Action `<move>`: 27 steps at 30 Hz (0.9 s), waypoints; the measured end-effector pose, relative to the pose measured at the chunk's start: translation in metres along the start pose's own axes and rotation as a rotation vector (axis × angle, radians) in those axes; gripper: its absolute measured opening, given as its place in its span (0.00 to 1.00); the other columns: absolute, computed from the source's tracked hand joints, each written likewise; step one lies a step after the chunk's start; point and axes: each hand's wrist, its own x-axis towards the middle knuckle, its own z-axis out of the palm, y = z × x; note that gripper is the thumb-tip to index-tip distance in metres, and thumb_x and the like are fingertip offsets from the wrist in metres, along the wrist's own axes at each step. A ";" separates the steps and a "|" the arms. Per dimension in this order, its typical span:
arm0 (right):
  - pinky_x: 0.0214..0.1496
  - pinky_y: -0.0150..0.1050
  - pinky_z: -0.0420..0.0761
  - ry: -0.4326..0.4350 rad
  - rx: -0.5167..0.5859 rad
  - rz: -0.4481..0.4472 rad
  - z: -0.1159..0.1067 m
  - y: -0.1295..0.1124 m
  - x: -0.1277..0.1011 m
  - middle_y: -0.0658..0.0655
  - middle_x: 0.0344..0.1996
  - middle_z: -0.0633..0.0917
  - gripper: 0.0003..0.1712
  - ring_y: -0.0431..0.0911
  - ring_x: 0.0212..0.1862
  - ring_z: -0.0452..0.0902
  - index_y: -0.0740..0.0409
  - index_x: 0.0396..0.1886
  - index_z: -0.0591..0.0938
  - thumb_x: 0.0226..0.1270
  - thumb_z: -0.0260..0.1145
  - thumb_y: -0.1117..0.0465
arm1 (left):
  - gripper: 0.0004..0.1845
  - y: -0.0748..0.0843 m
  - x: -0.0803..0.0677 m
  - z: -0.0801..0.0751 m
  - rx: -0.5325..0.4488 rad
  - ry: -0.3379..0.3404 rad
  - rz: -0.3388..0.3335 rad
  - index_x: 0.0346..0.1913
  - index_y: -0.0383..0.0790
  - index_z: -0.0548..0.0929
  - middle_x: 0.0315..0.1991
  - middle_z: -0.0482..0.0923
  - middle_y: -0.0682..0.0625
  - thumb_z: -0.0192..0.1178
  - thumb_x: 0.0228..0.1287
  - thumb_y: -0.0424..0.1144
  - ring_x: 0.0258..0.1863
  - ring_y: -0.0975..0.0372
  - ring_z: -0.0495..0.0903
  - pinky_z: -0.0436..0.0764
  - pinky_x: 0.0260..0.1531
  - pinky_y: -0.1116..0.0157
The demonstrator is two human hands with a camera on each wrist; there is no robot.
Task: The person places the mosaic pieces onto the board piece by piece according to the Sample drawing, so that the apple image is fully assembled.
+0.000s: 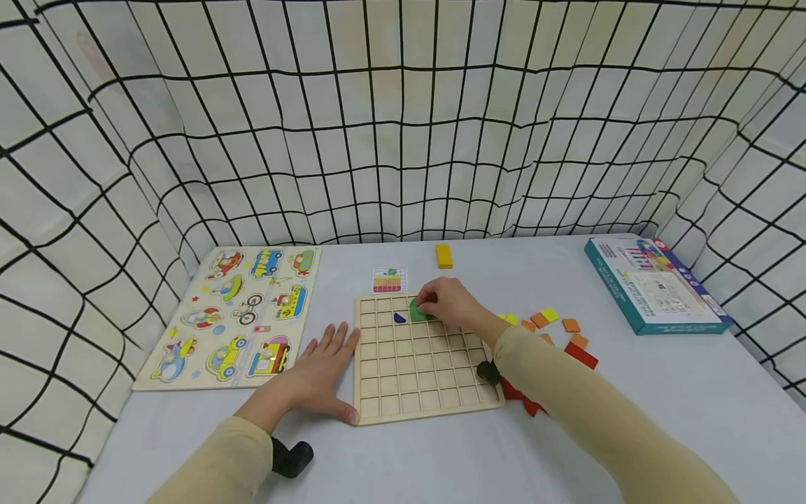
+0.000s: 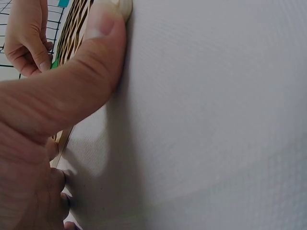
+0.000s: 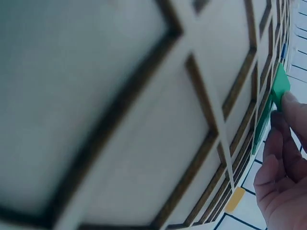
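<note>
The right hand (image 1: 448,302) is pinching a green flat tile (image 1: 418,311) at the far edge of the square wooden grid board (image 1: 423,392), while the flat, open-fingered left hand (image 1: 321,374) is bracing its near-left corner.

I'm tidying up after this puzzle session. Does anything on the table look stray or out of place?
One yellow block lies alone near the back of the table, apart from the loose tiles right of the grid board. Nothing looks spilled or damaged.

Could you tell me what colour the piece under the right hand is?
Green piece, clearest in the head view.
</note>
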 end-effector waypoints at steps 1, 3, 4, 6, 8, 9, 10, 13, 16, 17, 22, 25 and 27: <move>0.48 0.37 0.81 0.002 -0.013 -0.005 0.001 0.000 0.000 0.53 0.38 0.89 0.04 0.42 0.38 0.77 0.56 0.38 0.88 0.72 0.69 0.62 | 0.73 0.000 0.000 0.000 -0.002 0.000 -0.001 0.82 0.32 0.46 0.83 0.36 0.32 0.82 0.42 0.59 0.82 0.36 0.34 0.40 0.79 0.35; 0.49 0.38 0.82 0.002 -0.039 -0.016 0.002 0.000 0.000 0.53 0.39 0.89 0.04 0.42 0.39 0.78 0.57 0.38 0.88 0.72 0.69 0.62 | 0.73 0.000 0.000 0.001 -0.005 0.001 0.000 0.82 0.32 0.46 0.83 0.36 0.32 0.82 0.42 0.59 0.82 0.36 0.34 0.40 0.79 0.36; 0.49 0.38 0.83 0.002 -0.054 -0.023 0.003 0.000 0.000 0.53 0.39 0.89 0.04 0.42 0.39 0.79 0.57 0.38 0.89 0.71 0.69 0.62 | 0.73 0.000 0.000 0.001 -0.008 0.001 0.000 0.82 0.32 0.46 0.83 0.36 0.32 0.82 0.42 0.59 0.82 0.36 0.34 0.40 0.79 0.36; 0.50 0.39 0.83 0.000 -0.073 -0.034 0.004 0.000 0.000 0.53 0.39 0.89 0.04 0.42 0.39 0.79 0.57 0.38 0.89 0.71 0.69 0.63 | 0.73 0.000 0.000 0.001 -0.012 0.000 0.001 0.82 0.32 0.46 0.83 0.36 0.32 0.82 0.42 0.58 0.82 0.36 0.34 0.40 0.79 0.36; 0.49 0.38 0.83 0.000 -0.087 -0.045 0.005 -0.001 -0.001 0.53 0.38 0.89 0.04 0.41 0.39 0.79 0.56 0.37 0.89 0.71 0.69 0.63 | 0.73 0.000 0.001 0.001 -0.011 -0.004 -0.001 0.82 0.32 0.46 0.83 0.36 0.32 0.82 0.42 0.58 0.82 0.36 0.34 0.40 0.79 0.35; 0.48 0.37 0.83 0.001 -0.090 -0.051 0.005 -0.001 -0.001 0.52 0.38 0.89 0.03 0.41 0.38 0.79 0.56 0.36 0.88 0.71 0.69 0.63 | 0.73 0.000 0.001 0.001 -0.009 -0.005 -0.003 0.82 0.32 0.46 0.83 0.36 0.32 0.82 0.42 0.59 0.82 0.36 0.34 0.40 0.79 0.35; 0.47 0.37 0.83 0.002 -0.091 -0.054 0.005 -0.002 -0.002 0.52 0.37 0.89 0.03 0.41 0.38 0.78 0.56 0.35 0.88 0.71 0.70 0.63 | 0.73 0.000 0.001 0.001 -0.006 -0.005 -0.006 0.82 0.32 0.46 0.83 0.36 0.32 0.82 0.42 0.59 0.82 0.36 0.34 0.40 0.79 0.35; 0.45 0.36 0.81 -0.011 -0.080 -0.057 0.003 -0.005 -0.005 0.51 0.34 0.87 0.04 0.42 0.36 0.77 0.55 0.33 0.86 0.69 0.71 0.63 | 0.73 -0.001 0.002 0.001 0.005 -0.004 -0.011 0.82 0.32 0.46 0.83 0.36 0.32 0.82 0.41 0.60 0.82 0.36 0.34 0.40 0.79 0.35; 0.42 0.34 0.79 -0.026 -0.078 -0.057 0.003 -0.006 -0.008 0.51 0.31 0.85 0.05 0.42 0.34 0.75 0.54 0.30 0.85 0.67 0.73 0.63 | 0.73 -0.002 0.002 0.000 0.007 -0.002 -0.011 0.82 0.33 0.46 0.83 0.36 0.32 0.82 0.41 0.60 0.82 0.36 0.34 0.40 0.79 0.35; 0.40 0.34 0.79 -0.021 -0.092 -0.065 0.003 -0.007 -0.010 0.50 0.29 0.84 0.06 0.42 0.33 0.75 0.55 0.29 0.84 0.66 0.73 0.64 | 0.73 -0.002 0.002 0.000 0.005 -0.001 -0.010 0.82 0.33 0.46 0.83 0.36 0.32 0.82 0.41 0.60 0.82 0.36 0.34 0.40 0.79 0.35; 0.36 0.32 0.76 0.005 -0.121 -0.066 0.003 -0.009 -0.014 0.50 0.26 0.83 0.08 0.41 0.30 0.73 0.55 0.28 0.83 0.67 0.72 0.64 | 0.73 -0.002 0.001 0.001 -0.007 0.001 -0.008 0.82 0.33 0.46 0.83 0.36 0.32 0.82 0.41 0.59 0.82 0.36 0.34 0.39 0.79 0.35; 0.37 0.32 0.76 -0.004 -0.109 -0.047 0.001 -0.009 -0.014 0.51 0.28 0.83 0.07 0.41 0.31 0.73 0.55 0.30 0.83 0.68 0.72 0.62 | 0.73 -0.003 0.001 0.002 -0.007 0.000 -0.009 0.82 0.33 0.46 0.83 0.36 0.32 0.82 0.41 0.59 0.82 0.36 0.34 0.39 0.79 0.35; 0.37 0.33 0.75 -0.008 -0.104 -0.037 -0.003 -0.008 -0.015 0.51 0.29 0.84 0.06 0.41 0.31 0.73 0.55 0.31 0.83 0.70 0.71 0.62 | 0.73 -0.003 0.001 0.001 -0.004 0.000 -0.009 0.82 0.33 0.46 0.83 0.36 0.32 0.82 0.41 0.59 0.82 0.36 0.34 0.39 0.79 0.35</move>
